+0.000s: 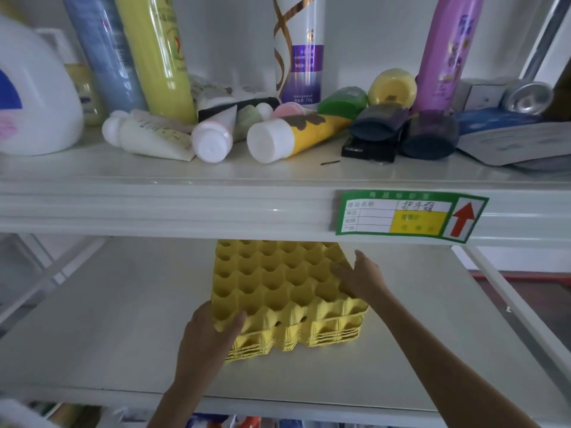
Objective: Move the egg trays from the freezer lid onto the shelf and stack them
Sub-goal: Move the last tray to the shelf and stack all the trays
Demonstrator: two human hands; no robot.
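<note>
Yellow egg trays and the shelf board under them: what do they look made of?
Egg trays: probably moulded plastic, possibly dyed pulp; uniform bright yellow, thin crisp cup walls, faint sheen. Shelf: likely painted sheet metal; smooth pale grey surface, folded front lip, soft reflections. Left hand and right hand grip the top tray.

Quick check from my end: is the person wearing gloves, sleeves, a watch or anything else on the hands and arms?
Nothing worn shows. The left hand and right hand are bare, without gloves, rings or watch. Both forearms are uncovered as far as the frame's bottom edge; no sleeve is visible.
</note>
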